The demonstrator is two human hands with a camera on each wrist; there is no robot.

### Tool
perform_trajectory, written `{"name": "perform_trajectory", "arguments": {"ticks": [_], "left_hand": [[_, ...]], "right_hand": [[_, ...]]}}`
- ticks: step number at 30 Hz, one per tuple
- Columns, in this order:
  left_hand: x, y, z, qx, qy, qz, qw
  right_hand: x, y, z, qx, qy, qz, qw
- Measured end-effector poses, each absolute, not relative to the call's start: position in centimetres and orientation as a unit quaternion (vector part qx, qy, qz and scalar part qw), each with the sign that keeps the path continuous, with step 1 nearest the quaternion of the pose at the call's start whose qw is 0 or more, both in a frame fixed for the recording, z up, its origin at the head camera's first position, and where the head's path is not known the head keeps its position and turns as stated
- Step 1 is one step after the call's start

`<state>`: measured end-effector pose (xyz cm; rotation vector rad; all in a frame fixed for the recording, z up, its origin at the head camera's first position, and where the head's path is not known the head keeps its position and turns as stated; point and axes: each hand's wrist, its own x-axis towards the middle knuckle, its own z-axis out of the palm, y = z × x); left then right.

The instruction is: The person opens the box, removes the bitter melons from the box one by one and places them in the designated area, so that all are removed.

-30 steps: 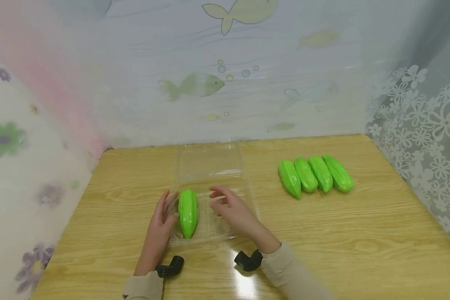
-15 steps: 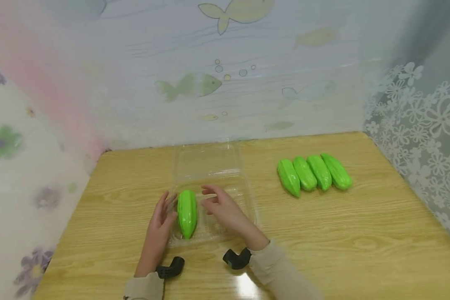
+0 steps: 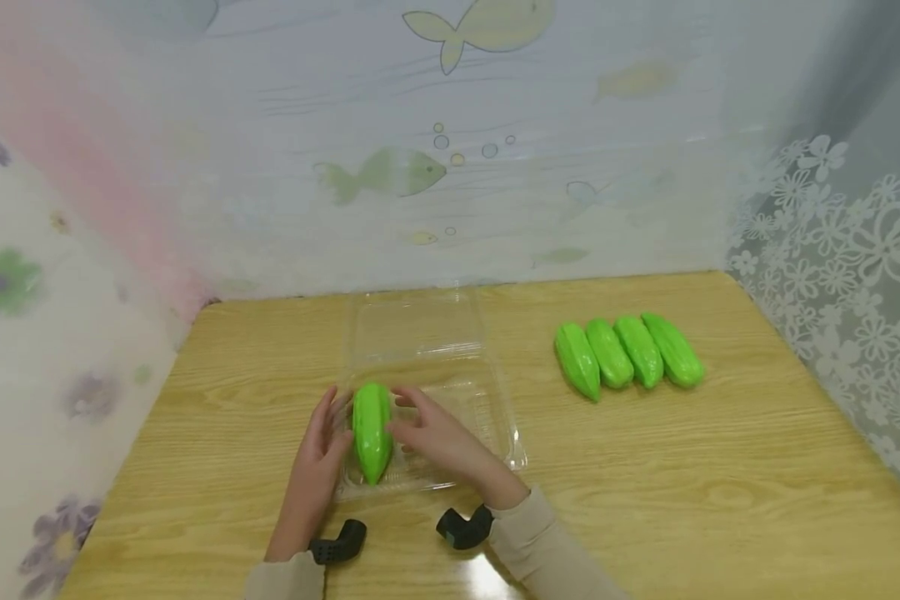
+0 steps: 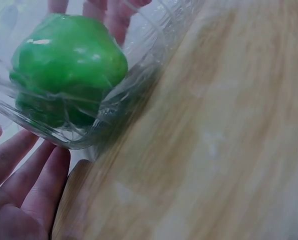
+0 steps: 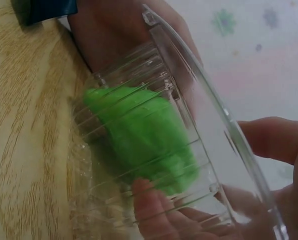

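A glossy green ridged vegetable with a pointed tip, gourd-like point(image 3: 372, 433), lies lengthwise along the left side of a clear plastic clamshell box point(image 3: 504, 421). Beside the box's left wall is my left hand point(image 3: 315, 462), fingers extended and slightly bent; the left wrist view has its fingertips at the wall's outside, below the green gourd point(image 4: 69, 55). My right hand point(image 3: 450, 446) reaches over the box from the right, thumb and fingers apart, fingertips right at the gourd's right side. Through the clear wall in the right wrist view, those fingers overlap the gourd point(image 5: 144, 130).
The hinged clear lid point(image 3: 416, 325) lies folded back toward the wall. Several more green gourds point(image 3: 630, 354) lie side by side in a row at the back right of the wooden table point(image 3: 682, 483). Patterned walls point(image 3: 495, 217) stand behind and at both sides.
My right hand has moved left and slightly nearer, from over the middle of the box to the gourd's right side. My left hand and the gourd have hardly shifted.
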<state>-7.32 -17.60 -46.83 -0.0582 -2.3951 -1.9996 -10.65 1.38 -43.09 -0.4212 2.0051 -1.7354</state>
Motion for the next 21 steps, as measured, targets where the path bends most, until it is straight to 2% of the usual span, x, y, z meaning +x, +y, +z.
{"name": "perform_trajectory", "arguments": {"ticks": [9, 21], "left_hand": [[-7.2, -17.7, -46.8, -0.022, -0.783, -0.622, 0.016], [-6.7, -16.9, -45.0, -0.019, -0.772, -0.636, 0.004]], "right_hand": [[-10.5, 1.3, -43.1, -0.183, 0.743, -0.586, 0.267], [-10.7, 1.6, -43.1, -0.213, 0.742, -0.570, 0.282]]}}
